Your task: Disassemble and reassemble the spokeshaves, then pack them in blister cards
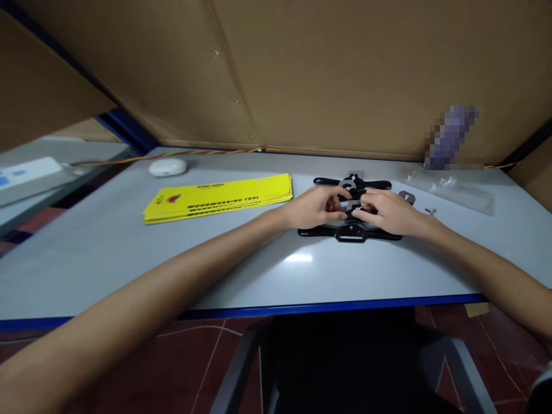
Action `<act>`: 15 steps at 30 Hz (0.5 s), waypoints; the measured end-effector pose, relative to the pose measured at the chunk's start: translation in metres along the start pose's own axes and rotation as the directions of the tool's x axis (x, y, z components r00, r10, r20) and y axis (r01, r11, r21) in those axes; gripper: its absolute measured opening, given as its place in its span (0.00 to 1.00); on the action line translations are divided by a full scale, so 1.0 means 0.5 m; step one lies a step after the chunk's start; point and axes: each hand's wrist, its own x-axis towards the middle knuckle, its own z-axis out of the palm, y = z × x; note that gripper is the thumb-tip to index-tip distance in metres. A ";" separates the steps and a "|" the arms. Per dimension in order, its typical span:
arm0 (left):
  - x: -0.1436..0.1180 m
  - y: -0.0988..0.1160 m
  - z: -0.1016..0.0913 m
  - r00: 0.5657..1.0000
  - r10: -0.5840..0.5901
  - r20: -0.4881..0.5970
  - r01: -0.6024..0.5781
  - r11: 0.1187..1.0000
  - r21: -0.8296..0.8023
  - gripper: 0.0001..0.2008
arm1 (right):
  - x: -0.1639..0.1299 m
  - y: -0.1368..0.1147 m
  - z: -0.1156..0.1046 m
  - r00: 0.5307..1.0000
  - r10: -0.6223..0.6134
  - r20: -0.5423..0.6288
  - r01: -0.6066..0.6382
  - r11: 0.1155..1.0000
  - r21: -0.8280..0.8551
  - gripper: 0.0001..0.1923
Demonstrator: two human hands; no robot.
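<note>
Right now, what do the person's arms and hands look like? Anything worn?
Both forearms are bare up to the frame edge: no sleeves show. The left hand and right hand wear no gloves; no watch, band or ring is visible. No markings show either.

One cam only, head-worn, looks fwd and down over the surface [107,253] from the near edge. Both forearms run in from the bottom corners to mid-frame, so the view is close, arm's length. Cardboard wall [328,75] fills the top half; floor and chair show below the edge. No 2nd view to share.
</note>
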 end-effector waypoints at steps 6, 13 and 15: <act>0.034 0.018 -0.014 0.987 -0.065 0.146 0.039 0.984 0.174 0.19 | 0.005 -0.007 0.010 0.997 0.044 -0.066 -0.040 0.997 0.066 0.20; 0.051 0.018 -0.019 0.964 -0.093 0.249 0.088 0.996 0.028 0.15 | 0.007 -0.013 0.025 0.979 0.182 -0.088 -0.160 0.965 0.207 0.25; 0.050 0.021 -0.013 0.969 -0.068 0.237 0.057 0.997 0.052 0.14 | 0.003 -0.012 0.024 0.978 0.189 -0.093 -0.166 0.962 0.215 0.25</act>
